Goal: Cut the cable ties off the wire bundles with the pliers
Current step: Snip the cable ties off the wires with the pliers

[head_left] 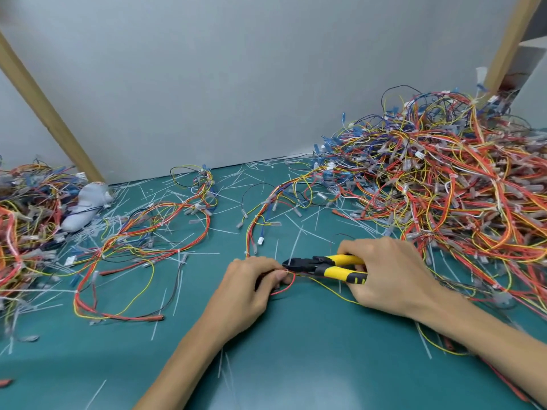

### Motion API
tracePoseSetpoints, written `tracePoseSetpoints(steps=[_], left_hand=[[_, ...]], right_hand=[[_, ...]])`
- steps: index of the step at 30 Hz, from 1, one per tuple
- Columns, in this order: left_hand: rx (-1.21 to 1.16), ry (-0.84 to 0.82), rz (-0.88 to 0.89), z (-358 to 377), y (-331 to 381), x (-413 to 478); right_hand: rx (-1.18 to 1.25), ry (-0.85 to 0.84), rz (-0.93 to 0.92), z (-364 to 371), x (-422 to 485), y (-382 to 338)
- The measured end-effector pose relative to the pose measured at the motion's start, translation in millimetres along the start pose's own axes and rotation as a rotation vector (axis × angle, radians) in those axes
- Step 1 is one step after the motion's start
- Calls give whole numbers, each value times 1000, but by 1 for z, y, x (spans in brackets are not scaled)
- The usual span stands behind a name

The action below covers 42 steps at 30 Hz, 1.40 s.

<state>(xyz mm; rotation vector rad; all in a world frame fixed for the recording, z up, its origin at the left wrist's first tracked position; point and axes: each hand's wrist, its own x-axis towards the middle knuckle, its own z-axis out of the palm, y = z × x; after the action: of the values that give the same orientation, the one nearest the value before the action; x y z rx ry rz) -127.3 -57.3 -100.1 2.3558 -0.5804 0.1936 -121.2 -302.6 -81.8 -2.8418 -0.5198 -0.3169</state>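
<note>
The left hand (251, 285) is pinching a thin wire bundle (284, 288) against the green mat (296, 350), probably to steady its cable tie (286, 271) for the blades. The right hand (390, 276) is gripping the yellow-handled pliers (325, 266), their tip meeting that tie just beside the left fingertips. Beyond, cut tie scraps (297, 241) are lying scattered, and the big tangle (458, 179), likely waiting its turn, is heaped against the wall (236, 84).
</note>
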Motion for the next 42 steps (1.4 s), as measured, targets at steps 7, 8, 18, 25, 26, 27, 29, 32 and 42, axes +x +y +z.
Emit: tracePoseSetpoints(steps=[7, 8, 18, 25, 26, 27, 29, 32, 42], left_hand=[[128, 67, 50, 0, -3, 1], [144, 76, 49, 0, -3, 0], [199, 105, 44, 1, -2, -3], [97, -3, 2, 1, -5, -2], [90, -25, -5, 0, -4, -3], [100, -40, -8, 0, -4, -4], [112, -50, -14, 0, -3, -5], [-20, -37, -48, -2, -4, -5], [-152, -188, -13, -14, -7, 0]], right_hand=[[-45, -1, -125, 6, 1, 1], [-47, 1, -139, 7, 2, 2], [-20, 66, -173, 6, 2, -1], [3, 115, -137, 6, 1, -3], [-19, 120, -132, 6, 1, -4], [-42, 125, -123, 6, 0, -3], [-73, 146, -108, 8, 1, -1], [-93, 187, -126, 7, 2, 0], [-107, 176, -167, 9, 0, -1]])
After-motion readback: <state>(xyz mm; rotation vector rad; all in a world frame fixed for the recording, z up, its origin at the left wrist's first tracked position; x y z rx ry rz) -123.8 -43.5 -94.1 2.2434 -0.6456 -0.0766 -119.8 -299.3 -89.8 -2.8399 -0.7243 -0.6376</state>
